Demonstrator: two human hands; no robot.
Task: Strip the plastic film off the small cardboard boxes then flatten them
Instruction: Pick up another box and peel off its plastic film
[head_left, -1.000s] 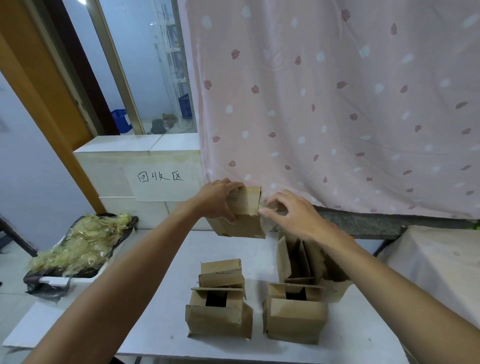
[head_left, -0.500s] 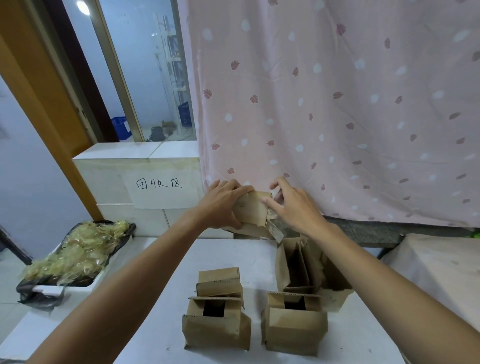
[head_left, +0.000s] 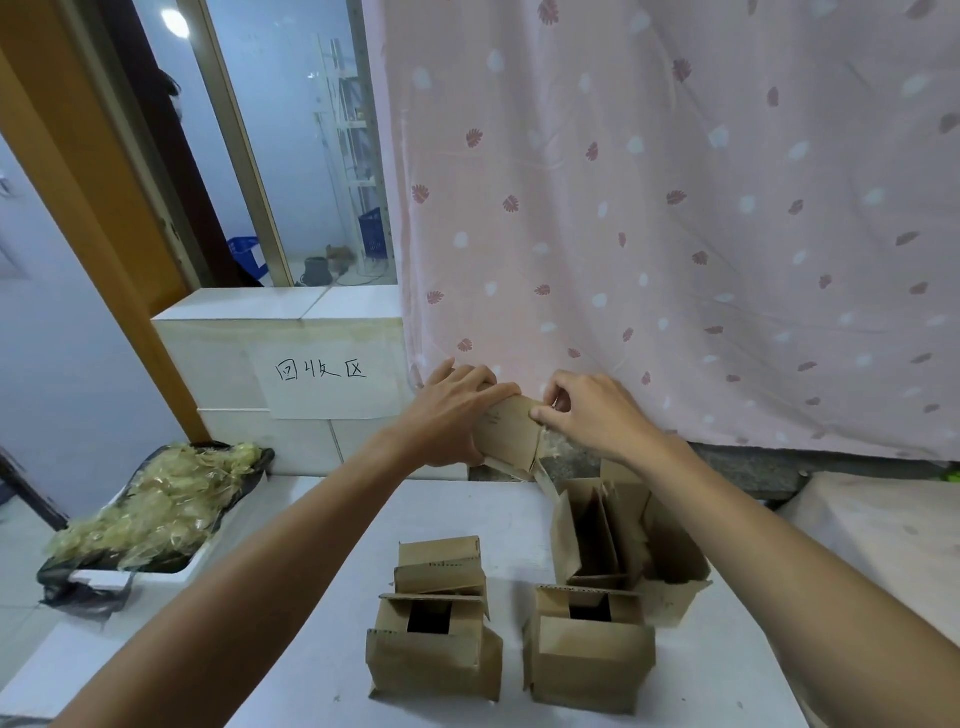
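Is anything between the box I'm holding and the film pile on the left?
Nothing visible. The left hand and right hand hold the box; only table lies between it and the film pile.

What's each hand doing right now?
Left hand: grips the small cardboard box.
Right hand: pinches plastic film at the box's right edge.

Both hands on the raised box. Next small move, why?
Probably pull the clear plastic film off rightward: the right hand pinches it at the edge of the small brown cardboard box, where it hangs loose, while the left hand grips the box.
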